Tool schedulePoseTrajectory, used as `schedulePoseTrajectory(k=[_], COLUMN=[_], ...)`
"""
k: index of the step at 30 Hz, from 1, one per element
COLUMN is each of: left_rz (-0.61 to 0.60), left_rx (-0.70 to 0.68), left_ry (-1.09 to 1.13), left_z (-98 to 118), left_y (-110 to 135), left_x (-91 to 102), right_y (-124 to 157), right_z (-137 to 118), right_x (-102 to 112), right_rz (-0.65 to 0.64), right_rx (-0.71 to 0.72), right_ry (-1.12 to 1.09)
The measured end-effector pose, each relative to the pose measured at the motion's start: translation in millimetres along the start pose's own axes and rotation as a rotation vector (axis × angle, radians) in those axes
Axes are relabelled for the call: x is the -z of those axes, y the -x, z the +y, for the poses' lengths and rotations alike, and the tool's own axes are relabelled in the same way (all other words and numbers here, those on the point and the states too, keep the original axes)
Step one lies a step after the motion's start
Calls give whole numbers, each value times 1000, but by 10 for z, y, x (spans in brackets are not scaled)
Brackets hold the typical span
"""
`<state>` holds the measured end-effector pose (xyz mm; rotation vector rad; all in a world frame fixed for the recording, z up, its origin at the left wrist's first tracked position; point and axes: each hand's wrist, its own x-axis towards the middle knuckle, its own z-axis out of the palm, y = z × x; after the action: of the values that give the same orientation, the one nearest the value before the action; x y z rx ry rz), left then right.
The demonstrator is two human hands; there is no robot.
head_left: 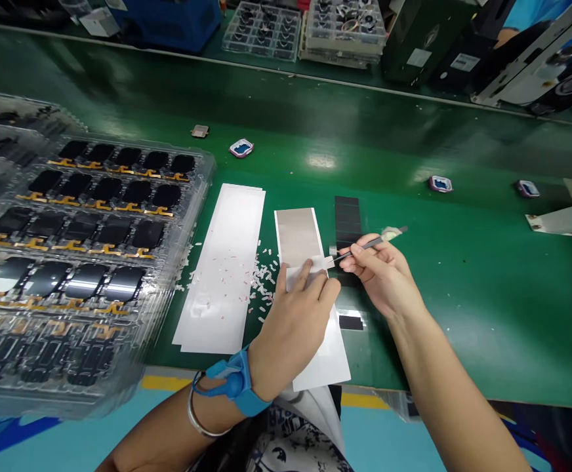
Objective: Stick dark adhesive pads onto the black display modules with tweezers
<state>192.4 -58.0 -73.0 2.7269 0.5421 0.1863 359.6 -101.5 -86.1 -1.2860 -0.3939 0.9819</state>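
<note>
Two fingers [307, 265] of my left hand [290, 331] pin a white film [296, 278] at 12 o'clock from that hand while my right hand [379, 278], closed on tweezers [367, 246], works its edge, and a slow, low lift looks called for.

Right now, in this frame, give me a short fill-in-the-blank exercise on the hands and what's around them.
The right hand holds a pair of ____.
The wrist strap by the left hand is ____.
The clear plastic tray lies to the ____ of both hands.

Missing words: tweezers; blue; left.
</note>
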Motion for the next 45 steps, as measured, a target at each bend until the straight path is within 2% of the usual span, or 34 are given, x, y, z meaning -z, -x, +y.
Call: schedulePoseTrajectory(k=[2,4,8,11,14,20,26,45], left_rz=[14,70,213,206,189,222,259,290], left_rx=[9,66,301,366,372,319,312,305], left_ry=[85,270,912,1371,1583,1625,1590,1580], left_z=[-26,-73,-157,-152,-108,-47,-46,-42], left_y=[2,16,58,81,92,108,115,86], left_x=[28,65,148,178,161,115,120,118], right_y=[53,148,447,654,755,770,769,761], right_z=[-55,-121,-178,-68,121,305,309,321], right_x=[10,-24,-215,-385,-504,-600,-637,-626], right_rz=[59,118,252,325,325,303,291,285], right_rx=[65,156,358,428,444,472,529,528], right_ry=[-46,-64,-68,-61,-52,-47,-56,-47])
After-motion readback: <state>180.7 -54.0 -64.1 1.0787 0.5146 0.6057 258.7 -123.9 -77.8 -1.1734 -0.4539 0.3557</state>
